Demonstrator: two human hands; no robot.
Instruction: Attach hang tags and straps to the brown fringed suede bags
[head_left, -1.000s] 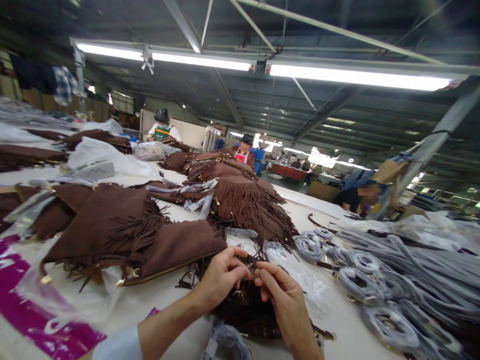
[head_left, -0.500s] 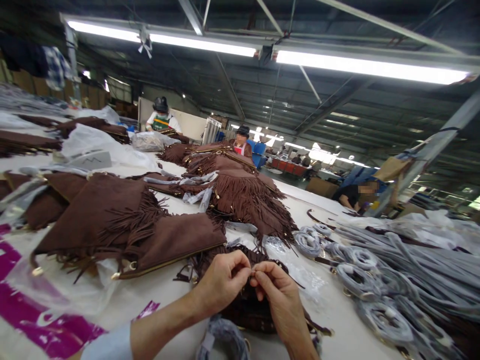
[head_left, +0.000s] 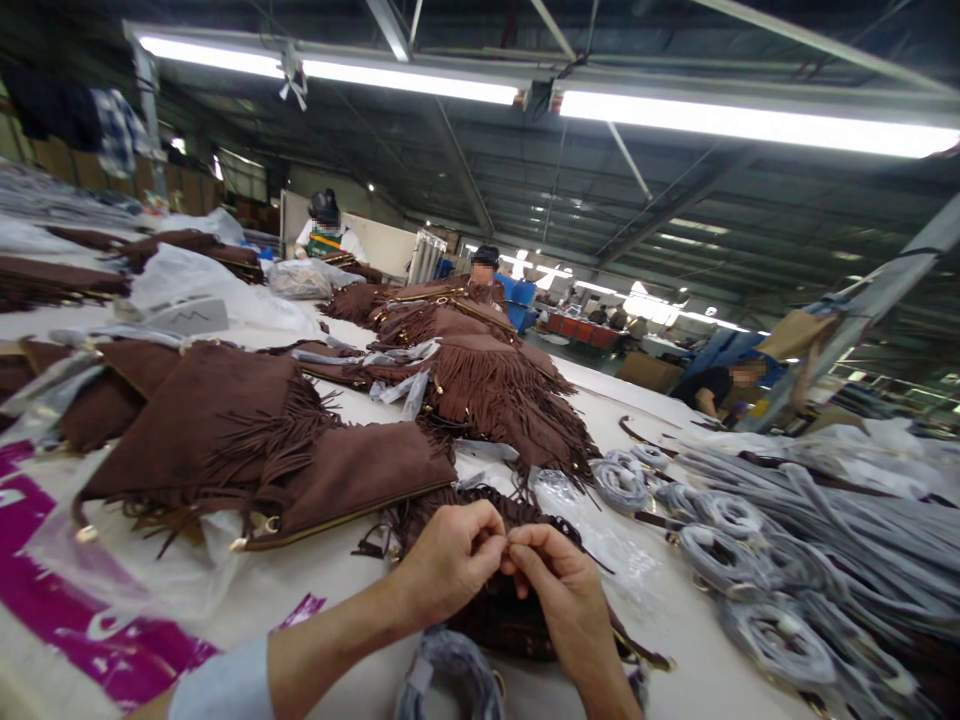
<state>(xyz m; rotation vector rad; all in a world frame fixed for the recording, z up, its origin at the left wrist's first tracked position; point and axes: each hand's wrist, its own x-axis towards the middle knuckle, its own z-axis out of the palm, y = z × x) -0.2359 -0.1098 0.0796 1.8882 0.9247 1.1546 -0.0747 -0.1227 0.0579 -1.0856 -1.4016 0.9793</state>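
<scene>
Brown bag (head_left: 496, 622) beneath: one; left hand (head_left: 453, 562), right hand (head_left: 564, 585): each grip narrow, contents unclear

The white table (head_left: 679, 612) bears brown fringed bags (head_left: 202, 420), coiled grey straps (head_left: 780, 640) and purple-printed plastic (head_left: 112, 650).

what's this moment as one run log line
left hand: pinched; right hand: pinched, close to left; between: too small to tell; beneath: dark fringed item; right side: grey coils
</scene>
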